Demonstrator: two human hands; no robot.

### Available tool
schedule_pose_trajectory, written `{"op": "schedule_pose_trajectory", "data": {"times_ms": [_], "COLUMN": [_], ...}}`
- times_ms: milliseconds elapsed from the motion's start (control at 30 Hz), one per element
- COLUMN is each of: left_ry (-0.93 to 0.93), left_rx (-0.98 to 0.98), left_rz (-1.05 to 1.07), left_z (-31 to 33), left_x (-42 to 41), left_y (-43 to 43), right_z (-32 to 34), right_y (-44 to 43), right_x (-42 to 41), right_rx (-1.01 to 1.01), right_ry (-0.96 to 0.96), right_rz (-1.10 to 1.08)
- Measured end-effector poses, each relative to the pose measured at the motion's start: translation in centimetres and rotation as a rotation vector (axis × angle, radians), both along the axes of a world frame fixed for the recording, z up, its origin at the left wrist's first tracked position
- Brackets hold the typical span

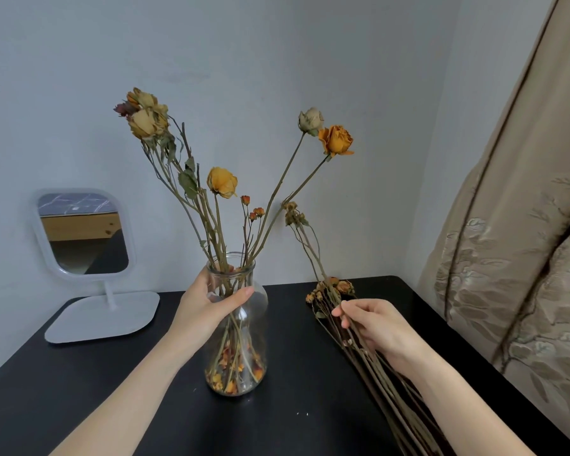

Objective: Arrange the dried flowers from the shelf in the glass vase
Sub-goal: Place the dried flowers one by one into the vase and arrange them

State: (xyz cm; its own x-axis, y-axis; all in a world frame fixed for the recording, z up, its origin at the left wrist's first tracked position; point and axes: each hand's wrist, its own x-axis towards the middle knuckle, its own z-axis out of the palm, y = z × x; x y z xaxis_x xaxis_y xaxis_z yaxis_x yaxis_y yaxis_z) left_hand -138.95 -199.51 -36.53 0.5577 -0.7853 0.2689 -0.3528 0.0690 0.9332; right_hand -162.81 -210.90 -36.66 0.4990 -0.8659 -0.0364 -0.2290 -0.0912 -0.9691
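Glass vase point(241, 327) of brittle roses point(222, 182) stands on black table point(79, 390), left hand point(204, 307) curled round its neck. Right hand point(372, 327) pinches one thin stem point(310, 245) from the loose bundle point(392, 390).

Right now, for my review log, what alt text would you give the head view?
A person's left hand grips the neck of a glass vase already holding several dried roses, while the right hand pinches a thin dried sprig above a bundle of stems lying on the black table. A small white mirror stands left; a beige curtain hangs right.
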Motion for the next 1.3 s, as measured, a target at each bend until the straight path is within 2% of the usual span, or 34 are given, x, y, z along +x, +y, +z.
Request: {"op": "schedule_pose_trajectory", "data": {"times_ms": [167, 367, 500, 600, 667, 733, 767, 833, 900, 967, 1033, 1100, 1200, 1300], "left_ry": [0.015, 0.015, 0.012, -0.009, -0.134, -0.373, -0.486, -0.659, -0.703, -0.685, -0.653, -0.665, -0.678, -0.66], "left_rx": [0.01, 0.015, 0.043, 0.041, -0.015, -0.154, -0.245, -0.294, -0.073, 0.24, 0.466, 0.599, 0.748, 0.79], "left_rz": [-0.003, -0.008, -0.009, 0.032, 0.262, 0.503, 0.508, 0.303, 0.009, -0.157, -0.179, -0.127, -0.041, -0.018], "left_z": [0.2, 0.4, 0.4, 0.6, 0.1, -0.9, -1.7, -3.3, -4.6, -5.6, -6.2, -6.4, -6.6, -7.0], "left_x": [-0.2, -0.3, -0.2, -0.8, -1.7, -3.3, -4.4, -6.8, -9.4, -11.4, -12.8, -13.8, -14.5, -14.7], "left_y": [0.2, 0.2, 0.1, 0.6, 1.6, 3.0, 3.7, 4.9, 5.0, 3.9, 1.8, -0.6, -3.5, -4.9], "right_z": [1.3, 5.2, 6.1, 5.0, 4.2, 3.6, 3.4, 3.1, 2.8, 2.4, 2.0, 1.5, 0.8, 0.3], "right_y": [0.1, 0.4, 0.6, 0.7, 0.7, 0.6, 0.5, 0.5, 0.5, 0.5, 0.4, 0.2, 0.0, -0.1], "right_x": [0.2, 0.1, 1.0, 1.2, 1.0, 0.8, 0.6, 0.4, 0.1, -0.1, -0.6, -1.1, -1.7, -2.1], "right_rx": [0.043, -0.048, -0.101, -0.067, -0.04, -0.029, -0.032, -0.03, -0.031, -0.034, -0.035, -0.042, -0.05, -0.044], "right_ry": [-0.119, -0.291, -0.191, -0.151, -0.142, -0.126, -0.116, -0.109, -0.098, -0.073, -0.054, -0.03, -0.008, -0.009], "right_rz": [-0.019, -0.047, -0.084, -0.114, -0.108, -0.099, -0.095, -0.084, -0.081, -0.096, -0.106, -0.111, -0.111, -0.108]}}
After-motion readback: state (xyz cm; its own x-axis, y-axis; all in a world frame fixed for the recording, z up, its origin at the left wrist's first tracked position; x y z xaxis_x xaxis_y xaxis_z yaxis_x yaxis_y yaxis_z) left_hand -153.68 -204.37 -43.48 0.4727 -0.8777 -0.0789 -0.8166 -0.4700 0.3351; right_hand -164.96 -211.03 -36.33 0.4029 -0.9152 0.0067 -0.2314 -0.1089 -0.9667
